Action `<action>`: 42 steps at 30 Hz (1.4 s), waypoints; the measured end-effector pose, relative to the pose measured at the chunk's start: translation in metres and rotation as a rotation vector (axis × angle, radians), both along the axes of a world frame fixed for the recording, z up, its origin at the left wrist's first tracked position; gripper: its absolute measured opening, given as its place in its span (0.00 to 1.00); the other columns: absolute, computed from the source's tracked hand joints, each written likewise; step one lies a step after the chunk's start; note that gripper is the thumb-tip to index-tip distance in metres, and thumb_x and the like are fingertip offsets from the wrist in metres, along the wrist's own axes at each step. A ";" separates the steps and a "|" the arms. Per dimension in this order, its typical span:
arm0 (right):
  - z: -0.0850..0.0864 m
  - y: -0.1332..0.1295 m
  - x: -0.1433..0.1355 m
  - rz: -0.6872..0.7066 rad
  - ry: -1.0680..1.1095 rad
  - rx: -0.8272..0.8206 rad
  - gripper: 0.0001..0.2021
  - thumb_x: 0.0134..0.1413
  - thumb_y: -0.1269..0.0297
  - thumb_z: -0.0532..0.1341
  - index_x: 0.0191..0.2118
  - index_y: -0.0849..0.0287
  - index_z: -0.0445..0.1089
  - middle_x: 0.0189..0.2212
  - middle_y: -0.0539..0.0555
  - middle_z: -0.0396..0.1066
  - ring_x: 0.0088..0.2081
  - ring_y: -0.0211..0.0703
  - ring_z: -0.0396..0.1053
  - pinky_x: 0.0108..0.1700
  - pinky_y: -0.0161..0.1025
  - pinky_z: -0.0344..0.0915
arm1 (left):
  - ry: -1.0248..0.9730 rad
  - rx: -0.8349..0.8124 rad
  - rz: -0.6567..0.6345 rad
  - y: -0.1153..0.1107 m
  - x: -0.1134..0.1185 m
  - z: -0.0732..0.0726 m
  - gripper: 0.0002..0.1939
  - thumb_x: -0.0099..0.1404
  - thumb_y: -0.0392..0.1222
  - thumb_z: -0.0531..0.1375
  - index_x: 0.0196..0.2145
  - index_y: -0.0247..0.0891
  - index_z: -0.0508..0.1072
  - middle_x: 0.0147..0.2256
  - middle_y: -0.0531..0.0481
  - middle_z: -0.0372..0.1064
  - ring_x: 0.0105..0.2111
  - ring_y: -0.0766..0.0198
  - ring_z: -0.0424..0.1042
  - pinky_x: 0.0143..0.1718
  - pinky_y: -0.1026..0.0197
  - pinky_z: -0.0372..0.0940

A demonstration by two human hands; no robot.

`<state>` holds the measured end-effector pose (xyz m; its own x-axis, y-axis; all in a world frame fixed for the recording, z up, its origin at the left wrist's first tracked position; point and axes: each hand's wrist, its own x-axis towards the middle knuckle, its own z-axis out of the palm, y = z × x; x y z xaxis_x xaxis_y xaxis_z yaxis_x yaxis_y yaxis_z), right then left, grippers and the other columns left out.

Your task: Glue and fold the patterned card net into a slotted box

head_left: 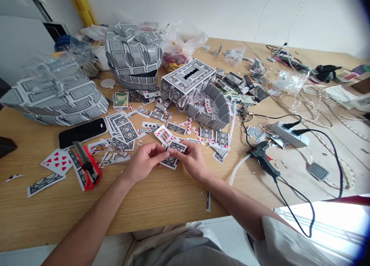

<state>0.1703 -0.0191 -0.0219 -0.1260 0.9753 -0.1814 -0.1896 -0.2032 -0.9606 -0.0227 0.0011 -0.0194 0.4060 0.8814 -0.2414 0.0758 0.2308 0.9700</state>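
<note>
Both my hands meet over the middle of the table, pinching playing cards (170,162) with dark patterned backs. My left hand (147,160) grips their left side, its thumb across the top. On the right edge, my right hand (193,160) presses with its thumb. A face card (164,135) shows just beyond the fingers; whether it is held too I cannot tell. More patterned cards (124,129) lie spread to the left, among cut strips. To the far left, a red utility knife (86,167) rests on a card.
A phone (83,133) lies at the left. Behind stand woven card baskets (134,54) and a card-covered box (189,79). A boat-shaped card tray (208,117) holds scraps. A glue gun (264,160) and its cord lie right, near a power strip (289,134).
</note>
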 end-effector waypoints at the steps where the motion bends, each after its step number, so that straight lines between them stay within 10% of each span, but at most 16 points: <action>1: 0.000 0.000 0.000 0.005 0.002 -0.018 0.22 0.43 0.46 0.80 0.32 0.58 0.75 0.28 0.49 0.75 0.30 0.40 0.65 0.34 0.37 0.64 | 0.014 0.002 0.000 0.000 0.000 -0.001 0.21 0.60 0.58 0.73 0.35 0.37 0.79 0.31 0.52 0.74 0.30 0.65 0.69 0.29 0.65 0.68; 10: 0.003 0.002 0.006 0.098 -0.108 0.020 0.20 0.56 0.44 0.72 0.34 0.57 0.74 0.31 0.49 0.71 0.34 0.41 0.64 0.38 0.37 0.62 | 0.081 0.056 -0.015 0.001 -0.005 -0.005 0.21 0.62 0.58 0.72 0.35 0.35 0.78 0.30 0.51 0.74 0.29 0.66 0.67 0.29 0.64 0.61; 30: 0.009 0.004 0.005 0.014 -0.153 0.012 0.25 0.52 0.40 0.73 0.29 0.58 0.71 0.25 0.46 0.64 0.29 0.37 0.56 0.31 0.36 0.54 | 0.117 0.111 -0.056 -0.002 -0.005 -0.004 0.20 0.70 0.59 0.64 0.33 0.38 0.77 0.26 0.54 0.72 0.25 0.65 0.69 0.28 0.63 0.63; 42: 0.003 0.004 0.008 0.099 -0.231 0.081 0.24 0.54 0.40 0.73 0.30 0.58 0.73 0.24 0.47 0.66 0.28 0.38 0.57 0.31 0.37 0.53 | 0.446 0.472 -0.077 0.002 -0.016 -0.001 0.19 0.75 0.54 0.60 0.31 0.39 0.77 0.21 0.57 0.66 0.23 0.67 0.59 0.28 0.63 0.53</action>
